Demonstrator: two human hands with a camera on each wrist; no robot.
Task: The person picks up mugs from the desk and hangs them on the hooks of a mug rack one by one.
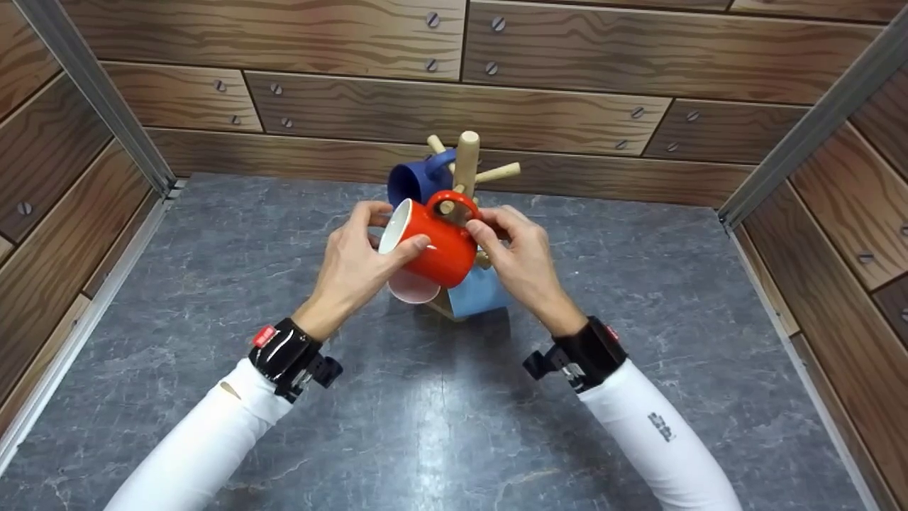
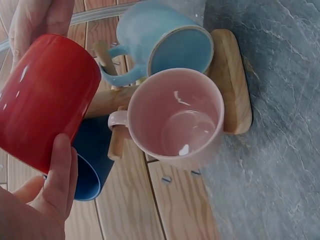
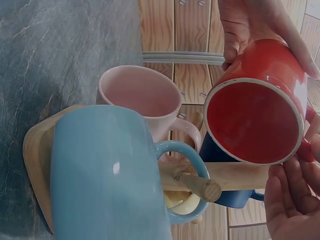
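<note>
A red mug (image 1: 443, 252) with a white inside is tilted at the upper front of a wooden mug tree (image 1: 467, 160). Its handle surrounds the end of a peg in the head view. My left hand (image 1: 352, 257) grips the mug near its rim, thumb on the outer wall. At the base end, my right hand (image 1: 523, 261) pinches the mug by its handle. A dark blue mug (image 1: 406, 183) hangs behind it. Lower down hang a pink mug (image 2: 175, 117) and a light blue mug (image 3: 107, 170), both by their handles.
A pale yellow mug (image 3: 186, 204) shows partly behind the light blue handle in the right wrist view. The tree's wooden base (image 2: 232, 85) stands on a grey marbled surface (image 1: 248, 298). Wood-patterned panels (image 1: 355, 106) rise behind and on both sides.
</note>
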